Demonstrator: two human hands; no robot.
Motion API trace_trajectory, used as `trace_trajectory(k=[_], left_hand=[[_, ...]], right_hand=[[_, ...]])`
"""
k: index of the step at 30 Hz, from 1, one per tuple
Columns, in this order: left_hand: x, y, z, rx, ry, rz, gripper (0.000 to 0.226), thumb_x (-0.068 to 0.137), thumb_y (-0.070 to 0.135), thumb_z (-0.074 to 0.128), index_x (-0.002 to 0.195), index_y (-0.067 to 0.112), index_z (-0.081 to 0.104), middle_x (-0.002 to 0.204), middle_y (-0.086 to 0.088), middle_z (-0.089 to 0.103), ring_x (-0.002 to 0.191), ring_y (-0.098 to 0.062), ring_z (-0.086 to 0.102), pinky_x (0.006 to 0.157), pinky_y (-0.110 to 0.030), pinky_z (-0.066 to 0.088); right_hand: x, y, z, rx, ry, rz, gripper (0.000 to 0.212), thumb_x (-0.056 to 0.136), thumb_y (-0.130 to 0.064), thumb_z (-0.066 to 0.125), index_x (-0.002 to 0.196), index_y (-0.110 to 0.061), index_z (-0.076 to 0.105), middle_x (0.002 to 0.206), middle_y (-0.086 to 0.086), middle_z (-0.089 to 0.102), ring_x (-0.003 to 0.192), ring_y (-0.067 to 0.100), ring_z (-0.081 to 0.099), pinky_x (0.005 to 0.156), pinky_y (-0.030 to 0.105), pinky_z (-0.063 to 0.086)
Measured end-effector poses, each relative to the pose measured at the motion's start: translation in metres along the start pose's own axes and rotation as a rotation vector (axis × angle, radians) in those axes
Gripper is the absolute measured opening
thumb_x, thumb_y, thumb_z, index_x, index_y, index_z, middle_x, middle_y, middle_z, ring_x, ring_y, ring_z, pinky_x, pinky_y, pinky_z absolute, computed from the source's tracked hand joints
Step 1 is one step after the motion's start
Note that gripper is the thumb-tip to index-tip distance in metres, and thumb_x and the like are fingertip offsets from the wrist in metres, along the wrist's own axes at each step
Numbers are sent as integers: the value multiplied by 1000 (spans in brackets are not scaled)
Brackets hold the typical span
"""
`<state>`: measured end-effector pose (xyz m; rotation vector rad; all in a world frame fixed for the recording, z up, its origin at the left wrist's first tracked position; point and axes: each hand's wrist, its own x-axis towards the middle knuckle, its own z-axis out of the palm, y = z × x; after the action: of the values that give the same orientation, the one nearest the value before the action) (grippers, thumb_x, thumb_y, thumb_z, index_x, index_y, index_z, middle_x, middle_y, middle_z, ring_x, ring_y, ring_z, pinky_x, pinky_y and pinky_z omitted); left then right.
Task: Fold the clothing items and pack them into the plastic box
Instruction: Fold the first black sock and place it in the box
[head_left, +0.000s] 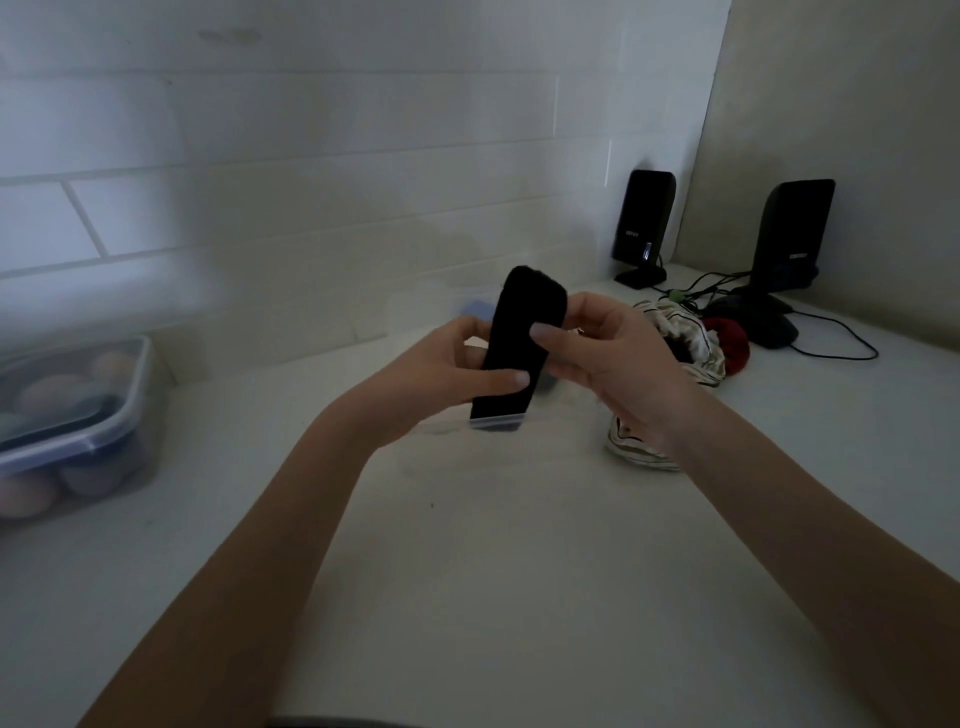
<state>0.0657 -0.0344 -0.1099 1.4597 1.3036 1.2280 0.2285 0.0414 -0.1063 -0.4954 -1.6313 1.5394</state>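
Observation:
A black folded sock (519, 332) with a pale cuff band at its lower end is held upright above the white counter (493, 545). My left hand (447, 374) grips its lower part, thumb across the front. My right hand (602, 353) pinches its upper right edge. A clear plastic box (135, 395) with a blue-trimmed lid stands at the far left, with rounded items inside. A heap of striped white cloth (691, 343) and a red fabric piece (732, 338) lie to the right, behind my right hand.
Two black speakers (644, 223) (792, 234) stand at the back right with cables (841, 343) trailing on the counter. A tiled wall (311, 182) runs along the back. A pale blue object (475, 312) sits behind the sock.

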Motion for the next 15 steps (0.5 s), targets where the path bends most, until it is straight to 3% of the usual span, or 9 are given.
trace_trajectory(k=[2,6,10,12,15], left_hand=[[-3,3,4,28,-78,0,37,78,5,68,107,24,54,99,0,74,97,-16,69,85,-27,53],[-6,6,7,36,-108,16,32,88,1,55,114,19,56,99,3,73,95,-14,70,79,-21,54],[-6,8,6,25,-55,6,25,90,2,54,110,16,60,90,6,75,86,-13,72,71,-17,54],[-7,9,7,42,-66,2,23,90,3,53,108,15,62,88,7,76,84,-13,72,69,-17,53],[-6,8,7,57,-61,7,21,89,3,55,104,15,64,87,7,76,82,-13,73,70,-17,53]], right_hand=[[1,2,-1,-55,30,-21,7,81,-4,68,84,-7,63,84,14,63,79,26,63,79,42,54],[0,4,1,-127,62,-33,16,77,-14,73,86,-6,63,79,24,63,67,29,55,70,58,49],[0,2,3,-145,95,-18,9,83,-11,68,85,-12,59,83,13,65,73,21,59,70,38,49],[-1,1,4,-65,102,25,18,82,-10,68,90,-14,52,86,8,67,73,17,63,76,33,51],[-2,-3,3,89,97,107,42,81,-11,69,115,-6,45,104,17,67,82,23,67,80,35,56]])
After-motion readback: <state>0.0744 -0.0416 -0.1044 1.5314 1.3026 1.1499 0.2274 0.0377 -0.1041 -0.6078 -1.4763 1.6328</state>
